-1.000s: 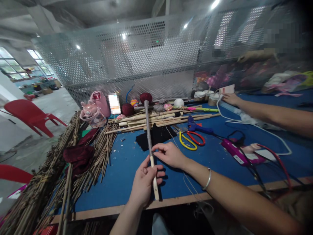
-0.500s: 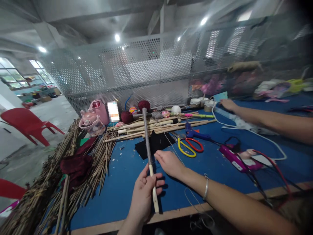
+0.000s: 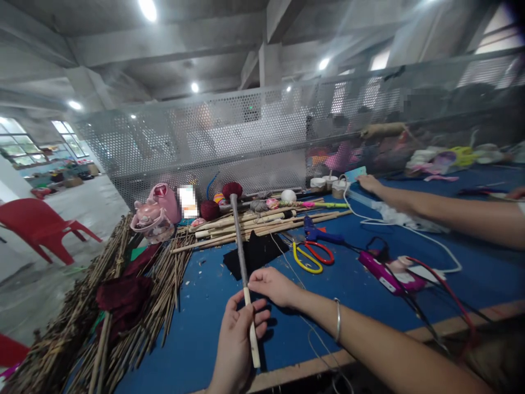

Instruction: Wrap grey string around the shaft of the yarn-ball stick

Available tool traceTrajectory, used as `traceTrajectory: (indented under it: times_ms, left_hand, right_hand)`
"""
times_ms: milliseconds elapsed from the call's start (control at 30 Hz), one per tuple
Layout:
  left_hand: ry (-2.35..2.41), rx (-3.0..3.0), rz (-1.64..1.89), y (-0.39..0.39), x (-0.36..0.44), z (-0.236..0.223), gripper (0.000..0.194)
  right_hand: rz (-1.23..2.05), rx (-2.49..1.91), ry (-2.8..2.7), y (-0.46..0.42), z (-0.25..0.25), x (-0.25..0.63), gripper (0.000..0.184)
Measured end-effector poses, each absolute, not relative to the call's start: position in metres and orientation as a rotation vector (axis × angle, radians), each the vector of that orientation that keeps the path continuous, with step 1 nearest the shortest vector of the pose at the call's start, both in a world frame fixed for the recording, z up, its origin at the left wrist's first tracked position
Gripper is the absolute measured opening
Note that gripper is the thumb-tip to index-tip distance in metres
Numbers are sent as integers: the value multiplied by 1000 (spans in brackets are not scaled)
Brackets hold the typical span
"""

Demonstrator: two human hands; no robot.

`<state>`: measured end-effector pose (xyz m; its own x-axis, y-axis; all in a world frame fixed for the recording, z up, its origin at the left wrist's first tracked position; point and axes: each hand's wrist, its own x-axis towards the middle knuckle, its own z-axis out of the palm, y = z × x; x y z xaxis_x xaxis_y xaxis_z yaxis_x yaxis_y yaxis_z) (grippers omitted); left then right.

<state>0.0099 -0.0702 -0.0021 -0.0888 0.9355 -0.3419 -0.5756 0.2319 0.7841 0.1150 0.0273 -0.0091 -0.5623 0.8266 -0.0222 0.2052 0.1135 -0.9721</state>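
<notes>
My left hand [image 3: 238,334] is closed around the pale bare lower end of a long stick [image 3: 254,346]. Above the fingers the stick is wrapped in grey yarn [image 3: 239,235], and its top leans toward a dark red yarn ball [image 3: 232,190]. At the lower edge of the wrapping, my right hand [image 3: 273,285] pinches the grey yarn close beside the stick; the strand between the fingertips is barely visible. Behind the stick lies a black cloth [image 3: 266,249]. Scissors [image 3: 307,265] with yellow and red handles rest right of it.
A blue glue gun [image 3: 322,234] and a purple power strip [image 3: 381,273] with cords lie to the right. Bundled twigs [image 3: 156,290] cover the left side. Sticks [image 3: 213,232] and yarn balls line the back. A co-worker's hand [image 3: 369,185] reaches in from the right.
My right hand has moved slightly down and left, staying beside the stick at the wrapping's lower edge. The view has tilted up and shifted a little. My left hand keeps its hold.
</notes>
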Motion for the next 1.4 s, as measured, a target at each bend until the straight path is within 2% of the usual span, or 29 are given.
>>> traceTrajectory:
  times_ms: [100,267,367,633,867,1067,1167,1300,1400]
  left_hand:
    - [1031,465,1332,-71,12,1,47]
    - [1052,464,1326,-70,16,7,45]
    - [1078,468,1321,-71,18,10,43]
    - [1182,551,1238,-76,20,4,38]
    - [1465,1070,1206,-74,4,7,31]
    - [1094,661,1150,-78,17,5,45]
    - [1093,693,1052,-76,17,3,43]
    - [1213,969,1051,-71,8,-1,32]
    - [1139,841,1039,-70,7,-1,32]
  right_hand:
    - [1500,-929,-1842,27,-7,117,16]
    - [1897,-967,-1563,22,-2,118,22]
    - [1980,-1000,-1501,22,1,120,22]
    - [1928,-979,-1597,20,7,123,20]
    - [1813,-965,-1644,21,0,120,20]
    - [2151,-823,-1554,21,8,127,28]
    - [1986,-818,-1661,22,4,129,29]
    - [1764,-925,-1755,26,-6,128,31]
    - [1937,-872,-1720,27,-3,129,28]
